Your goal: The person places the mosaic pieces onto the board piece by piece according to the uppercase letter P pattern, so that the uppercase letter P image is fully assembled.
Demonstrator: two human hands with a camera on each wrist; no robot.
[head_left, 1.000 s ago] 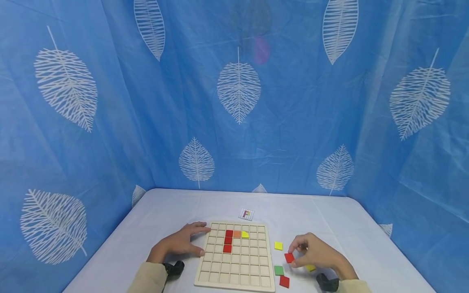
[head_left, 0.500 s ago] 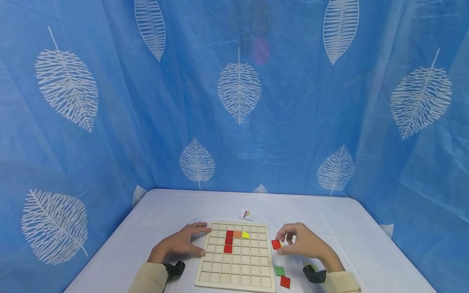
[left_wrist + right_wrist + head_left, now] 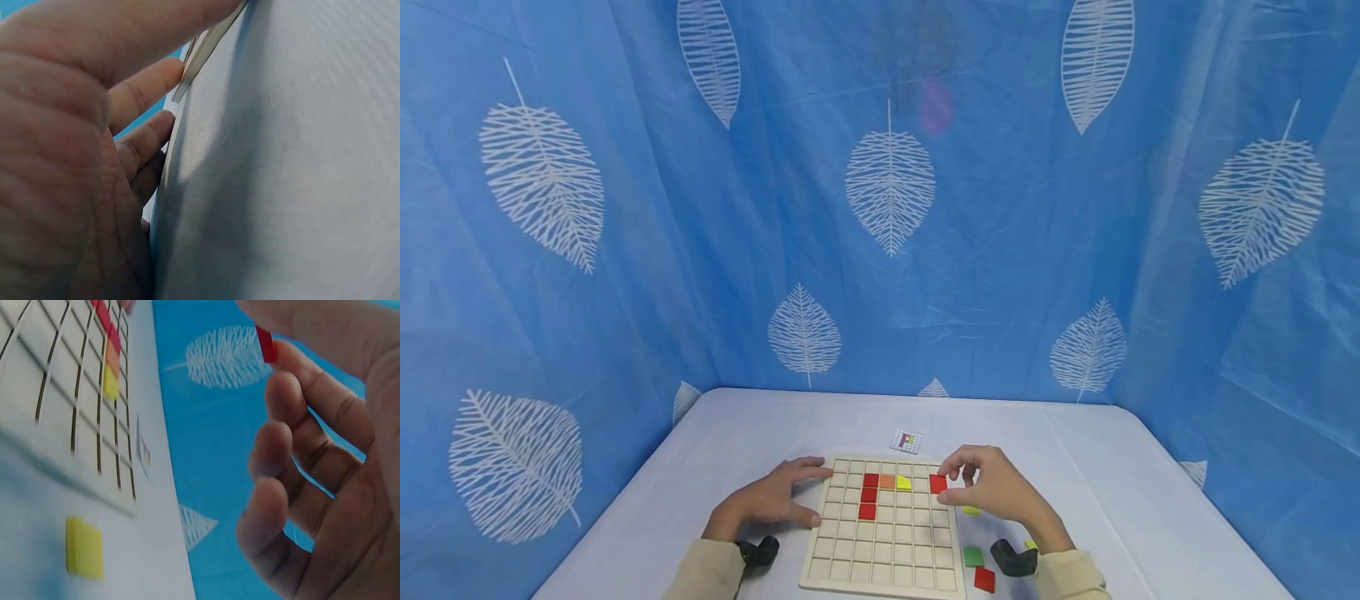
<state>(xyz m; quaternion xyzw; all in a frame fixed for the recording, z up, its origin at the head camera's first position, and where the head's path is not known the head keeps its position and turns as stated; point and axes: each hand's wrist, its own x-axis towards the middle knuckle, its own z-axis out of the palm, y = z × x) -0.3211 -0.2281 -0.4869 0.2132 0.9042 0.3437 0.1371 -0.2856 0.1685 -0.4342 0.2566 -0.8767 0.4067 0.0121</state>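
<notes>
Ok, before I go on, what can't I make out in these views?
Printed card: head view, pattern too small to read; right wrist view, seen too obliquely.
Nearer loose yellow tile: head view, mostly hidden by the black wrist device.
Held red tile: right wrist view, only a sliver shows; the right hand hides the rest.
Board: left wrist view, partly hidden by the left hand.

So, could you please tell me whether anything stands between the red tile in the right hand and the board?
Nothing visible does. In the head view, the red tile pinched by the right hand appears over the right side of the board; the yellow piece lies to its left, past a bare cell.
</notes>
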